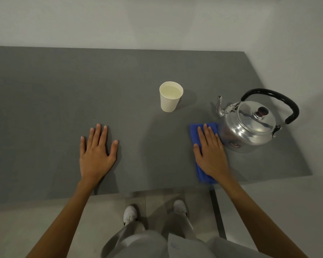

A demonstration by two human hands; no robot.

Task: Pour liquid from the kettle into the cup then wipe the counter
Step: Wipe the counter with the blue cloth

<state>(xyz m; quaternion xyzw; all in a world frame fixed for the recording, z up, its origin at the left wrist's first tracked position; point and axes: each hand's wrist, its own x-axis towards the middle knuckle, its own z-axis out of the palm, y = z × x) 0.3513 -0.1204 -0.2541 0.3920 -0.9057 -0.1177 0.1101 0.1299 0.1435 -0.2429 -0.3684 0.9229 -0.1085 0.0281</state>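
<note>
A white paper cup (pixel 170 101) stands upright in the middle of the grey counter (pixel 54 90), with clear liquid inside. To its right sits a shiny metal kettle (pixel 248 125) with a black handle, its spout pointing left toward the cup. A folded blue cloth (pixel 195 133) lies flat just left of the kettle, touching its base. My right hand (pixel 211 153) presses flat on the cloth, fingers extended. My left hand (pixel 97 153) rests flat on the bare counter, fingers spread, holding nothing.
The counter's front edge runs just below my hands, and its right edge lies past the kettle. A pale wall stands behind. Below the edge are a tiled floor, my legs and white shoes (pixel 130 215).
</note>
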